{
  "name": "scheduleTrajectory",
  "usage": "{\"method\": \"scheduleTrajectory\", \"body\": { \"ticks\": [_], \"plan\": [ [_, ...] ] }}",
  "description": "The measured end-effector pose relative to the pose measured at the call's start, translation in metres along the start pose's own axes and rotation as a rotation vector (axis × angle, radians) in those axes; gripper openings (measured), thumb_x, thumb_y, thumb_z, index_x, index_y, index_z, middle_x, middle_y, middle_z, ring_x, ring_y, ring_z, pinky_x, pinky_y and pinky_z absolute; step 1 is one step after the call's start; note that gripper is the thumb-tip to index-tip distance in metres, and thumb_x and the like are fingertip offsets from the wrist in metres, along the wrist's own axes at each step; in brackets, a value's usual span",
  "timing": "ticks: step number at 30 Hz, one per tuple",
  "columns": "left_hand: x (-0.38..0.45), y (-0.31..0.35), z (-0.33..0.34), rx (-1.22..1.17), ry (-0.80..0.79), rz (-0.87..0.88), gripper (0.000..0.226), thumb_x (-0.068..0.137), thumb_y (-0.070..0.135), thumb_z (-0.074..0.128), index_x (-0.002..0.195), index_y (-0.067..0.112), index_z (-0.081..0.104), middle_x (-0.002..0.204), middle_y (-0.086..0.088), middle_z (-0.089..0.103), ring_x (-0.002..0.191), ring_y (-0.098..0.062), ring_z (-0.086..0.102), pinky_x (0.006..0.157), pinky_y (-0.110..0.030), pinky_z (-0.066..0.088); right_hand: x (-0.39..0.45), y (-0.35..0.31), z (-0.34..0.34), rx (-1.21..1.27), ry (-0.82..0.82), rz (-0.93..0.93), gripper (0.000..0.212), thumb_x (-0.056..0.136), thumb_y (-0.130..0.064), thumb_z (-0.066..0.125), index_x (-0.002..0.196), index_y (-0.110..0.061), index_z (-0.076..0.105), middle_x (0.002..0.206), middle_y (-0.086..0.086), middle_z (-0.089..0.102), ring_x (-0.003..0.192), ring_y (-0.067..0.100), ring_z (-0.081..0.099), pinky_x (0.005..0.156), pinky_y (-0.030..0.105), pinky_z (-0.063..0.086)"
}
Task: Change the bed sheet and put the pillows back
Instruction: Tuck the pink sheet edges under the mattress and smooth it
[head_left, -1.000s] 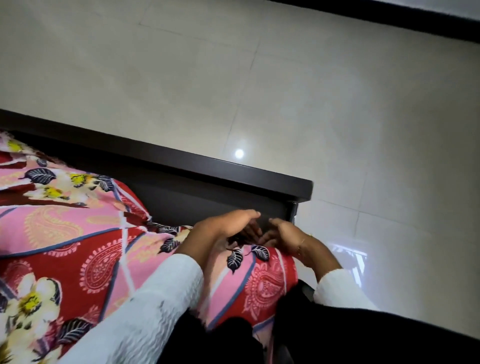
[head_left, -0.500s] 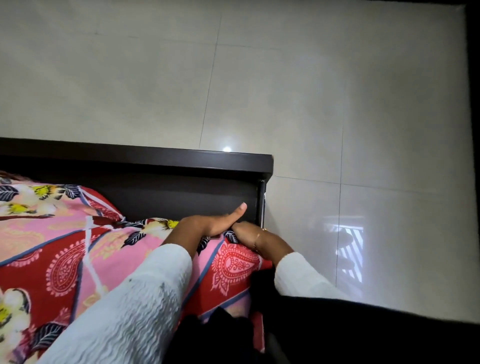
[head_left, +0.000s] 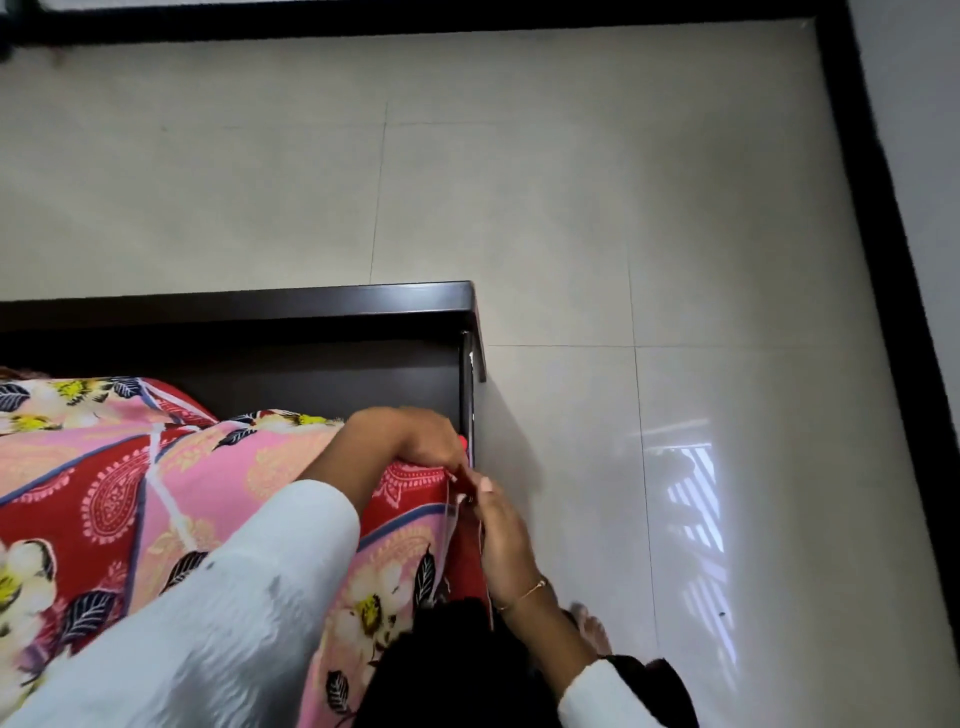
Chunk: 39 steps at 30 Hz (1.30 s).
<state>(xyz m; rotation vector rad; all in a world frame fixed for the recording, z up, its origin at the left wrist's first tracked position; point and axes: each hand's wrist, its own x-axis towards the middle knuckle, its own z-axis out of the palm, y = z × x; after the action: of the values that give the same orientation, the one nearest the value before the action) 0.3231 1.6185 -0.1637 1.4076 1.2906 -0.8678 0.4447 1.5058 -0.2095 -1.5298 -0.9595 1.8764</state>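
Note:
A red and pink flowered bed sheet (head_left: 171, 488) covers the mattress up to its far right corner. My left hand (head_left: 415, 434) lies curled over that corner, its fingers gripping the sheet's edge beside the dark wooden bed frame (head_left: 291, 304). My right hand (head_left: 496, 525) is at the side of the mattress just below the corner, its fingertips pinching the sheet's hem. Both arms wear white sleeves. No pillow is in view.
Glossy beige floor tiles (head_left: 649, 234) spread beyond and to the right of the bed. A dark skirting (head_left: 878, 218) runs along the wall at the top and right. My bare foot (head_left: 592, 631) stands on the floor beside the bed.
The view has swung so the bed corner sits more to the middle. My right hand has dropped from the top of the corner to the mattress side, and my left hand has curled over the corner.

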Motion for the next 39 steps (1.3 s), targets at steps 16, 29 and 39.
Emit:
{"method": "scheduleTrajectory", "body": {
  "ticks": [16, 29, 39],
  "plan": [
    [0.043, -0.001, -0.006, -0.019, -0.04, -0.213, 0.023, 0.089, 0.023, 0.043, 0.082, 0.011, 0.061, 0.087, -0.01, 0.064, 0.075, -0.023, 0.061, 0.077, -0.033, 0.048, 0.055, 0.024, 0.037, 0.077, -0.072, 0.48, 0.103, 0.054, -0.097, 0.019, 0.122, -0.029, 0.054, 0.115, 0.006, 0.064, 0.105, 0.024, 0.061, 0.099, 0.046, 0.044],
    [0.054, -0.002, -0.003, -0.061, 0.075, -0.263, 0.038, 0.087, 0.024, 0.054, 0.122, 0.008, 0.055, 0.113, -0.011, 0.062, 0.095, -0.024, 0.061, 0.089, -0.033, 0.047, 0.046, -0.04, 0.011, -0.969, 0.03, 0.082, 0.033, 0.098, -0.023, 0.035, 0.114, -0.006, 0.059, 0.119, 0.018, 0.054, 0.112, 0.033, 0.05, 0.084, 0.035, 0.042],
    [0.038, 0.006, -0.004, 0.061, 0.8, -0.277, 0.029, 0.091, 0.022, 0.045, 0.112, 0.015, 0.063, 0.119, -0.009, 0.06, 0.114, -0.028, 0.051, 0.092, -0.036, 0.04, 0.071, -0.078, -0.016, -0.513, 0.102, 0.031, 0.026, 0.093, -0.005, 0.043, 0.104, -0.004, 0.066, 0.112, 0.014, 0.064, 0.106, 0.027, 0.057, 0.09, 0.028, 0.042]
  ]
}}
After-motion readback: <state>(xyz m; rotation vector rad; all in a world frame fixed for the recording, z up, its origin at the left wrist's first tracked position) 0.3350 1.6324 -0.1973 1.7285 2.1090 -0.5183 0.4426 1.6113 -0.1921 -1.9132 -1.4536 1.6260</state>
